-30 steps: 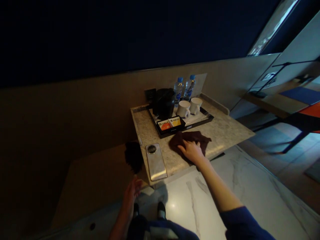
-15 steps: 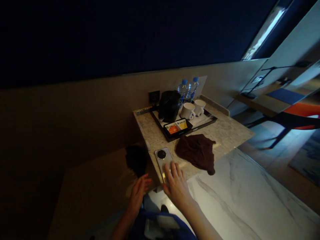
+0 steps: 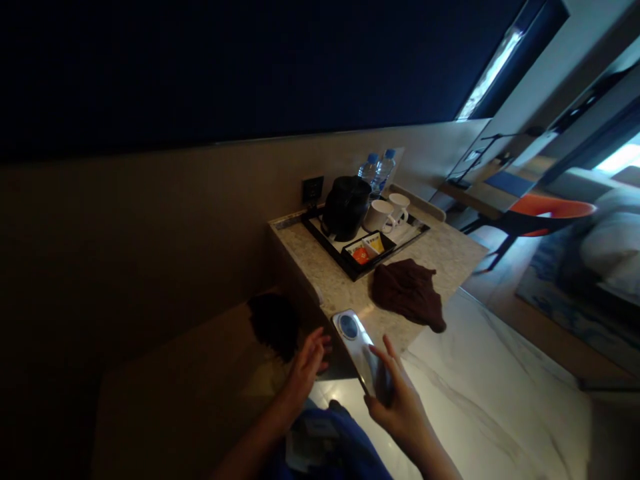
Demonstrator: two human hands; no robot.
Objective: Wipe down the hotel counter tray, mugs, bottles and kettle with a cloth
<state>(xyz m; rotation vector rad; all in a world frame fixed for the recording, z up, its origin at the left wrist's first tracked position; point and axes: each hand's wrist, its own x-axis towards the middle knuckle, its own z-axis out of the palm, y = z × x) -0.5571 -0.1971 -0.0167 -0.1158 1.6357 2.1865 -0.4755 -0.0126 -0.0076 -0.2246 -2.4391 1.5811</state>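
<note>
A silver smartphone (image 3: 361, 347) with a big round camera ring is gripped by its lower end in my right hand (image 3: 399, 393), thumb on one edge and fingers on the other. It is tilted above the near corner of the stone-topped counter (image 3: 303, 263). My left hand (image 3: 307, 363) hangs to the left of the phone, apart from it, with loosely curled fingers and nothing in it. Beyond the phone, a crumpled dark maroon cloth (image 3: 409, 292) lies on the counter.
A black-edged tray (image 3: 356, 272) holds a black kettle (image 3: 346, 208), two white mugs (image 3: 380, 217), two water bottles (image 3: 384, 173) and a small box of sachets (image 3: 369, 250). Against the wall is a socket (image 3: 313, 190). An orange chair (image 3: 555, 207) stands by a desk at right.
My right hand has closed on the phone and lifted it off the counter. My left hand has moved right and slightly up. The view has turned to the right.
</note>
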